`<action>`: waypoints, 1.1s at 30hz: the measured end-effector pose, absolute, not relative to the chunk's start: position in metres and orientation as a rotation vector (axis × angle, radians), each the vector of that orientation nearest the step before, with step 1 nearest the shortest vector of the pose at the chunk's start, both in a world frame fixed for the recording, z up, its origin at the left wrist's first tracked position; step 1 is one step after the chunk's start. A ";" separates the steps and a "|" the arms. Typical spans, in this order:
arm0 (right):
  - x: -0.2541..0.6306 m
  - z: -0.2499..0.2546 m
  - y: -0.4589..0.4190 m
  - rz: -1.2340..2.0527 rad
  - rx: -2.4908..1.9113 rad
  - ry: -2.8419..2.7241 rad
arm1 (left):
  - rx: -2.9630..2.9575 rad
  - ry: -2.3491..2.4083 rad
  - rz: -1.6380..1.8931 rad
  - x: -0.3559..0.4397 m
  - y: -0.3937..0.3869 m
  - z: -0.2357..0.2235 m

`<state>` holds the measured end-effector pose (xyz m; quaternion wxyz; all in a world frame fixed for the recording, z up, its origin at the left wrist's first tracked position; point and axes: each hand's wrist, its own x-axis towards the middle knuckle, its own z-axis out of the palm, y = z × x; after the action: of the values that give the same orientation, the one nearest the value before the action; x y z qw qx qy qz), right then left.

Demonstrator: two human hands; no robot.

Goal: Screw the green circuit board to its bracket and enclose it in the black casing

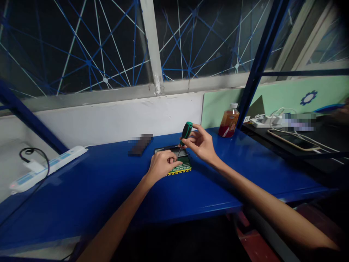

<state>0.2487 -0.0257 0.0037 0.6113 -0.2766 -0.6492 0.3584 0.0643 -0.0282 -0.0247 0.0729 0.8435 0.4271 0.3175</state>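
Observation:
My right hand (201, 143) grips the green and black handle of a screwdriver (187, 131), which is tilted with its thin shaft running down and to the left. The shaft's lower end is at the fingers of my left hand (164, 163), which are bent close together around it. Whether those fingers pinch the shaft or some small part is hidden. Beneath both hands lies a green circuit board (185, 162) with a yellow edge, in or against a black tray-like case (184, 153). My left hand covers much of the board's left side.
On the blue table (114, 189), a dark flat object (141, 145), partly blurred out, lies behind my left hand. A white power strip (51, 169) with a black cable is at left. A bottle of reddish drink (229, 122) stands back right. Beyond the blue post lies a phone (293, 140).

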 end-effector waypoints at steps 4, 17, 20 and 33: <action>0.248 0.002 -0.025 0.819 -0.605 -1.495 | 2.487 1.224 0.894 0.064 -0.026 -0.024; 0.267 -0.006 -0.006 0.564 -0.749 -1.526 | 2.619 1.099 0.704 0.058 -0.024 -0.023; 0.267 -0.007 -0.005 0.535 -0.783 -1.551 | 2.670 1.122 0.660 0.058 -0.026 -0.024; 0.266 -0.009 -0.010 0.436 -0.874 -1.640 | 2.780 1.174 0.579 0.060 -0.028 -0.024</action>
<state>0.2655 -0.0096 -0.0087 0.5781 -0.3735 -0.7011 0.1865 0.0599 -0.0279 -0.0241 0.0344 0.9041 0.3820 0.1884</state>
